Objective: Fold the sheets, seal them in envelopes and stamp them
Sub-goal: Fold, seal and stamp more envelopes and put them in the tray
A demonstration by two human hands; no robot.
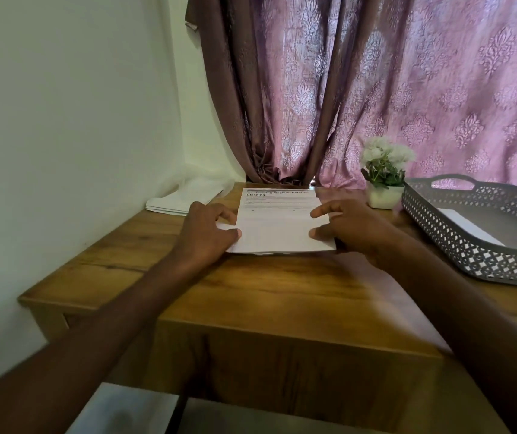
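Note:
A printed white sheet (277,219) lies on the wooden table (251,296), its near part folded up over the middle so the blank back faces me; a heading is readable at its far end. My left hand (207,233) pinches the folded flap's left edge between thumb and fingers. Along the flap's right edge, my right hand (345,225) holds it with thumb and forefinger. A stack of white envelopes (185,197) rests at the far left by the wall.
A grey perforated tray (457,233) with a white paper (467,225) inside stands at the right. A small white pot of white flowers (384,178) sits behind the sheet's right side. A pink curtain hangs behind the table; a wall bounds the left.

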